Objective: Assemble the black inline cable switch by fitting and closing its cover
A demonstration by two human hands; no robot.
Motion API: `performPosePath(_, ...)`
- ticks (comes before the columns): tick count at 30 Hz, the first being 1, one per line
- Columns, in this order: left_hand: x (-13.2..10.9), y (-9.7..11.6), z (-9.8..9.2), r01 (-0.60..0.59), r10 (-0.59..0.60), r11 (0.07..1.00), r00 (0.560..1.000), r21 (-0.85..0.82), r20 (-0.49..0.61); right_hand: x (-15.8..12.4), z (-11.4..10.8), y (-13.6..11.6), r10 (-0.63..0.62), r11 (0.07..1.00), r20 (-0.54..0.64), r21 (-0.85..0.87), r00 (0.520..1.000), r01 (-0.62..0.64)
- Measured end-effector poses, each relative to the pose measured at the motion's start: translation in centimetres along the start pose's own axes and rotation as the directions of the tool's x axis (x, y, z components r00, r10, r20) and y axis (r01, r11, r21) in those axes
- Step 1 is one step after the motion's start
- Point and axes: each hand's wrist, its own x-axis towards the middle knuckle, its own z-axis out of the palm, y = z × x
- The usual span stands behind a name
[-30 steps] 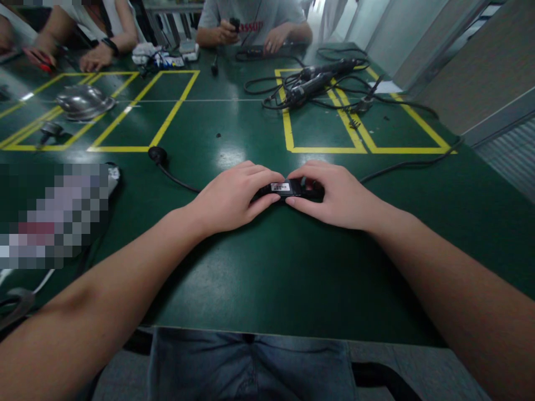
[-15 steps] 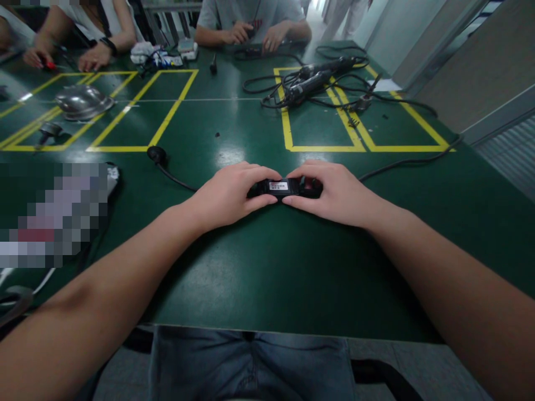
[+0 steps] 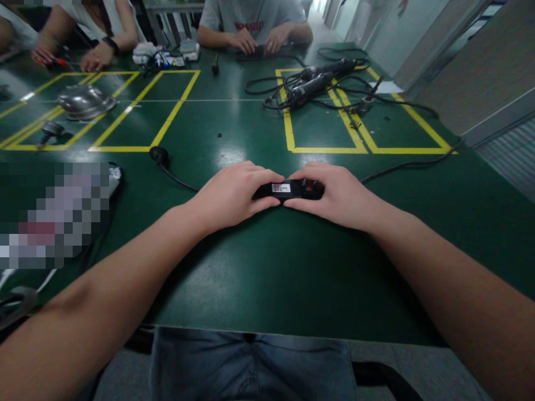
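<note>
Both of my hands grip a slim black device (image 3: 296,189) lying crosswise, with a white printed label and a dark reddish part towards its right end. My left hand (image 3: 238,192) pinches the left end between thumb and fingers. Around the right end is my right hand (image 3: 330,192), its thumb tip close to the left thumb. A black cord with a plug (image 3: 159,155) runs to behind my left hand. Another black cord (image 3: 412,165) leads from behind my right hand towards the table's right edge. Palms and fingers hide both ends of the device.
Beyond my hands, black corded tools (image 3: 311,86) lie tangled over yellow tape marks. A shiny metal dome (image 3: 86,102) sits at the far left, nearer me a pixelated object (image 3: 62,214). Across the green table (image 3: 267,267), co-workers' hands (image 3: 261,42) handle other items.
The view has shifted slightly. My hands keep their grip on the black device, which appears a little farther right. Across the table, the co-workers' hands have moved somewhat.
</note>
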Motion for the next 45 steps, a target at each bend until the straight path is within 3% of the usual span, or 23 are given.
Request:
performPosePath(37, 0.3, 0.0, 0.2, 0.079, -0.078, 0.994, 0.997, -0.072, 0.014, -0.2, 0.3, -0.4, 0.028, 0.997, -0.002, -0.071, 1.000, -0.028)
performPosePath(41, 0.3, -0.2, 0.6, 0.112, -0.118, 0.963, 0.993, -0.246, -0.012, -0.3, 0.4, -0.5, 0.041, 0.998, 0.001, -0.051, 0.999, -0.041)
performPosePath(45, 0.4, -0.7, 1.2, 0.196, -0.258, 0.844, 0.965, -0.500, -0.057, -0.5, 0.5, -0.6, 0.125, 0.992, -0.022, 0.003, 0.992, -0.125)
